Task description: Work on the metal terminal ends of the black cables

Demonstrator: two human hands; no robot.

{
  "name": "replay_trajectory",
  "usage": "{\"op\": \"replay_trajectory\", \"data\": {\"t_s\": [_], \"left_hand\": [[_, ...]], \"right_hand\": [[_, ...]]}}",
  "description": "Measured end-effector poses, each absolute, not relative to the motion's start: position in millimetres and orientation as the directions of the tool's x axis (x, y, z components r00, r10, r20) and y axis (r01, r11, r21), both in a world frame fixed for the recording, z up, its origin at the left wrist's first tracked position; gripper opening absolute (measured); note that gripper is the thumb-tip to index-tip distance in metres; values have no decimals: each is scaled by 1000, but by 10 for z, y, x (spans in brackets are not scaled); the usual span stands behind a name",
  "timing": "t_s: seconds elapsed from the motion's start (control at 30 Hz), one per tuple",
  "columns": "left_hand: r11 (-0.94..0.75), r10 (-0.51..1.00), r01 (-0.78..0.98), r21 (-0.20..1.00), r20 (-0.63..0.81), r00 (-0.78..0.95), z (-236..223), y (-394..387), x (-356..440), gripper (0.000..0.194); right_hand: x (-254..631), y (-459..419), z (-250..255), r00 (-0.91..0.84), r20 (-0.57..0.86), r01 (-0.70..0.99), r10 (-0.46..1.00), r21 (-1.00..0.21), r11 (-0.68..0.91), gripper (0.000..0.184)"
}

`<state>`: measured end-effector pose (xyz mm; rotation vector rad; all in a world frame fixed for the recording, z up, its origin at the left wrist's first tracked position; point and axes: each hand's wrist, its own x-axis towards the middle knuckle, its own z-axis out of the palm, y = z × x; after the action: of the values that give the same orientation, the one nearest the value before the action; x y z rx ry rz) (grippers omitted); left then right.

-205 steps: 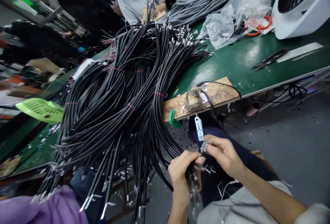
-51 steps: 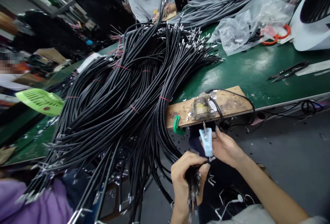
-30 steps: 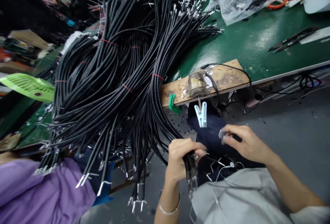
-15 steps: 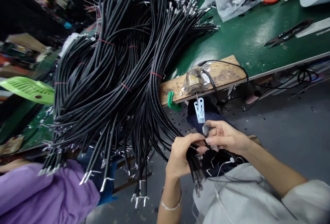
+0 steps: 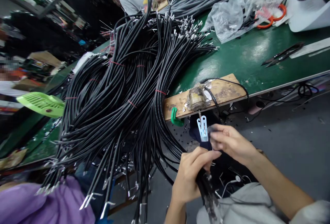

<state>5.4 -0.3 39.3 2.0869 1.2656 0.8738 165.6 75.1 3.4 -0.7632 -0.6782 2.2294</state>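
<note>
My left hand is wrapped round a bundle of black cables, close to their stripped ends, which hang below the fist. Its thumb and forefinger point toward my right hand, whose bent fingertips are smeared by motion. Whether anything is between those fingertips I cannot make out. Just left of them, a light blue clothes peg hangs on the thin shaft of a small motor-like body wrapped in tape. That body sits on a wooden board at the bench edge.
A large heap of black cables with bare silvery ends covers the left bench. A green clamp grips the board. Snips, orange-handled scissors, plastic bags and a white fan lie rightward. Co-workers sit opposite and at left.
My right hand drew back from the peg, came to my left fingers, and is now beside the peg again. My left hand keeps its hold on the cables. The camera view tilted down, then up.
</note>
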Motion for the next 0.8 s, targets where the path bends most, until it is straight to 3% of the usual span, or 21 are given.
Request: {"op": "replay_trajectory", "data": {"t_s": [0.13,0.27,0.4,0.57,0.8], "left_hand": [[-471,830,518,714,558,-15,262,-30,193,29],[-498,724,527,689,665,-185,189,49,317,25],[-507,703,553,662,688,-178,161,116,354,28],[-460,782,539,706,609,-130,183,119,339,28],[-458,779,552,697,613,-128,168,75,318,27]], "right_hand": [[1542,908,102,-519,-214,-463,828,-744,-482,43],[1388,995,152,-547,-180,-466,817,-746,-476,48],[1313,994,119,-569,-190,-551,800,-634,-543,43],[1283,968,72,-578,-157,-632,801,-535,-561,35],[1417,971,-196,-653,-165,-607,739,-470,-641,43]]}}
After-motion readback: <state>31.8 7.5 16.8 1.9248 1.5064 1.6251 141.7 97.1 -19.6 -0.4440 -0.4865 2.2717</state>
